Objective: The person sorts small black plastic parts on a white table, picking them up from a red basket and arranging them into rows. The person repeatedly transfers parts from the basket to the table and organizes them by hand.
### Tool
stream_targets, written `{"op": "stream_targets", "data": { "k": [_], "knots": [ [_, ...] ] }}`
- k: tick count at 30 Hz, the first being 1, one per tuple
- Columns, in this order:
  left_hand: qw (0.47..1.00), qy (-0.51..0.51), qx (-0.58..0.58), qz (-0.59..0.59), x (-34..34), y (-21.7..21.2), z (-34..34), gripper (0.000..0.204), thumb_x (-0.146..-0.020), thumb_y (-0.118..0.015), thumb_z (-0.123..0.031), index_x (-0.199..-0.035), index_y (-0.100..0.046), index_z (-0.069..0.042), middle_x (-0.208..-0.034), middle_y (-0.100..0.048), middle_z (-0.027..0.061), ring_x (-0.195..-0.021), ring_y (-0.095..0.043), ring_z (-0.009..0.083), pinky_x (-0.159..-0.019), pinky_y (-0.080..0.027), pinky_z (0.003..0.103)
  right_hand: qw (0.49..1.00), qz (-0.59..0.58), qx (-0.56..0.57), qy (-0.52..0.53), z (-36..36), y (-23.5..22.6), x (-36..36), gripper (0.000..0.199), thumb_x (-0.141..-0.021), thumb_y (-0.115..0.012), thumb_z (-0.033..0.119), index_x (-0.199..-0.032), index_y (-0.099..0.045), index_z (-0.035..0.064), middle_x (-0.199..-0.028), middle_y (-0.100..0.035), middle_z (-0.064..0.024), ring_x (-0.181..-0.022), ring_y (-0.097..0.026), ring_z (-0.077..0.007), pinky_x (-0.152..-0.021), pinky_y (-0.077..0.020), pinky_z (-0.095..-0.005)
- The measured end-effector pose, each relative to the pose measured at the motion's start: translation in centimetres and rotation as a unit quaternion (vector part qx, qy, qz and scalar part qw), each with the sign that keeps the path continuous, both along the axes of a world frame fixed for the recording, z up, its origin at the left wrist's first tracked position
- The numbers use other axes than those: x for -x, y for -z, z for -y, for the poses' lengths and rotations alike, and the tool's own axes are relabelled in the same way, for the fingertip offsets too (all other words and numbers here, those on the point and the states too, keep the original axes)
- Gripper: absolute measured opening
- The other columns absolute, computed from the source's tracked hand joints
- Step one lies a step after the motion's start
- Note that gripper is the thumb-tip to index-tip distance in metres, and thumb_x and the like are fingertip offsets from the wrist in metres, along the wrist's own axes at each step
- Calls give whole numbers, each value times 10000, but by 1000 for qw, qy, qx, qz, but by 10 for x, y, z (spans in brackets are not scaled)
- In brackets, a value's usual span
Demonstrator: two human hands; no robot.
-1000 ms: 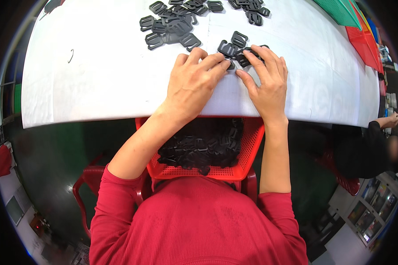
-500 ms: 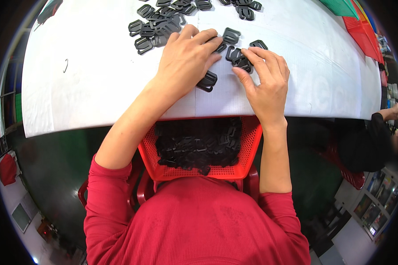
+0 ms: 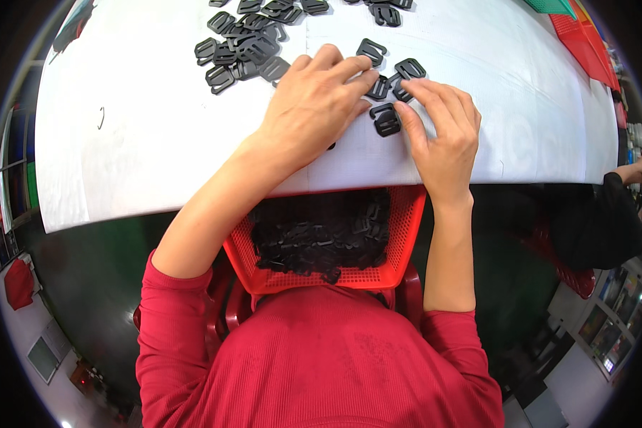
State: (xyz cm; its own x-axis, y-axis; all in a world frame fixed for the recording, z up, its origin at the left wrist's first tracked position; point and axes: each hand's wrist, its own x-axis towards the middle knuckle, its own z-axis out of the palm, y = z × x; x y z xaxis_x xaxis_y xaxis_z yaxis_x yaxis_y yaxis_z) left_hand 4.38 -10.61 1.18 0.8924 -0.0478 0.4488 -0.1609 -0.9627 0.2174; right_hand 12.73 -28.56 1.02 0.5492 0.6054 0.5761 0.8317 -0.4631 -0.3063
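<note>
My left hand [image 3: 317, 96] lies over the white table, its fingers spread and slightly bent. Its fingertips reach a small black plastic hook buckle [image 3: 378, 87]. Below this hand, only a dark edge of a buckle shows; the rest is covered. My right hand [image 3: 446, 135] is to the right, thumb and fingers apart. The right fingertips touch or hover over a buckle [image 3: 404, 90], partly overlapped by another buckle [image 3: 410, 68]. Near the right thumb sits a separate buckle [image 3: 386, 120]. Another lone buckle [image 3: 371, 51] lies beyond the left fingertips.
Loose black buckles form a pile [image 3: 246, 46] at the far left, with a few more [image 3: 385, 14] at the back. A red perforated basket [image 3: 405, 239] full of black buckles sits against me, below the table edge. Red and green baskets [image 3: 585, 50] stand far right. A person's arm [image 3: 629, 172] shows at right.
My right hand has shifted slightly right, and the clustered buckles by it have spread apart. My left hand now covers most of the buckle that showed below it.
</note>
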Motion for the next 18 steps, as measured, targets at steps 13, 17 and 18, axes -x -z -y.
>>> {"op": "stream_targets", "data": {
  "k": [13,17,18],
  "knots": [
    [999,-10,25,22,-28,-3,-13,221,-856,-699,-208,-1044,-740,-98,-1086,-694,20,-930,-615,216,-801,-527,344,998,4,17,60,1,16,-29,253,-825,-731,230,-1051,-728,117,-1134,-665,-13,-1074,-584,-218,-872,-430,-391],
    [1000,17,10,20,-47,6,-24,257,-871,-688,-238,-1092,-732,-115,-1086,-704,17,-929,-612,213,-804,-525,326,999,-19,-8,44,-1,7,-31,251,-804,-750,237,-1025,-732,117,-1095,-669,-1,-1030,-592,-216,-880,-416,-414],
    [999,23,27,9,-50,7,-24,257,-877,-685,-244,-1095,-732,-115,-1074,-708,26,-921,-615,216,-798,-522,322,998,-43,-19,28,0,3,-27,250,-798,-755,235,-1017,-733,117,-1080,-671,3,-1017,-593,-213,-880,-412,-412]
  ]
}}
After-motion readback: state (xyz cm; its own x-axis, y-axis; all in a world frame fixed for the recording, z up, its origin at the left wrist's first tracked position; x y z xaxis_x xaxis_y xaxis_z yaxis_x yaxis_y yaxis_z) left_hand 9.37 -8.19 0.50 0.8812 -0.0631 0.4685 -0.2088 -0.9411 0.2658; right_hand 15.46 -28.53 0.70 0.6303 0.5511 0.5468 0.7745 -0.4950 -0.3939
